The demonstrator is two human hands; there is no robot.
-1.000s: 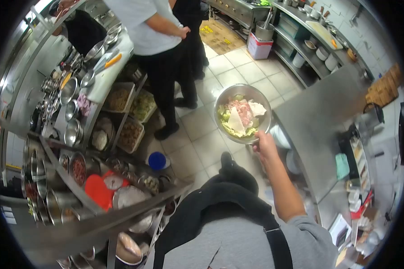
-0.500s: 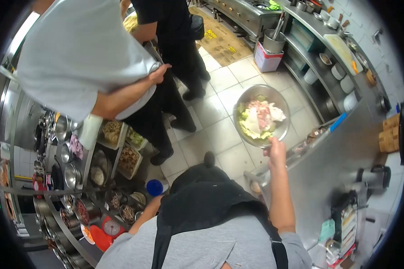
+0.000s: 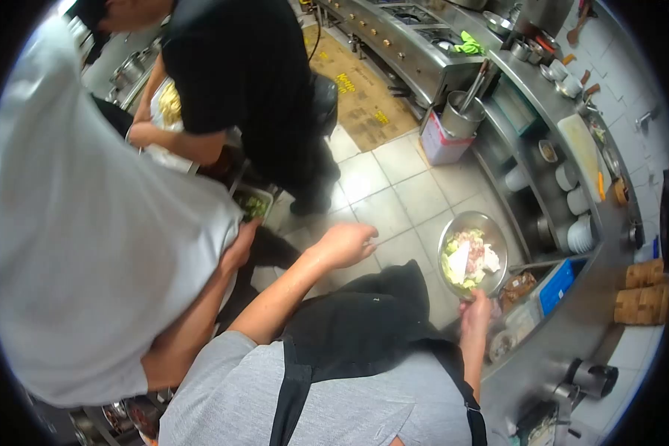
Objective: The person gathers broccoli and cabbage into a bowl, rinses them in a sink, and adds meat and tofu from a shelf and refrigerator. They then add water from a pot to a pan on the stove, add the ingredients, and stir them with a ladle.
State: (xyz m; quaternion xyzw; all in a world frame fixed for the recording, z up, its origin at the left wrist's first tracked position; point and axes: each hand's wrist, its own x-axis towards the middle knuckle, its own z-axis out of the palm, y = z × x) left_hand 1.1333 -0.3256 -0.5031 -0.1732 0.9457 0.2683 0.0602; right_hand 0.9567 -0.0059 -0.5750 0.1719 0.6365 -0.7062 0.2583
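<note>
My right hand [image 3: 476, 308] grips the near rim of a round metal bowl [image 3: 499, 245], holding it over the floor at my right. Inside lie pale green leafy vegetable pieces [image 3: 457, 269], pinkish chopped pieces [image 3: 474, 251] that look like meat, and a white piece. My left hand [image 3: 347, 244] reaches forward in front of my black apron [image 3: 342, 320], above the tiles. Its fingers are loosely bent, slightly apart, and nothing shows in them.
A person in a white shirt [image 3: 89, 223] stands close at my left; behind, a person in black [image 3: 238, 82] holds food in a container. On the right runs a metal counter [image 3: 609, 245] with shelves of dishes. Near the stove [image 3: 401, 44] stands a metal pot [image 3: 462, 115] with utensils.
My left arm has come up from beside my body into the middle of the view. The bowl appears lower and further right, still in my right hand. The white-shirted person looms larger.
</note>
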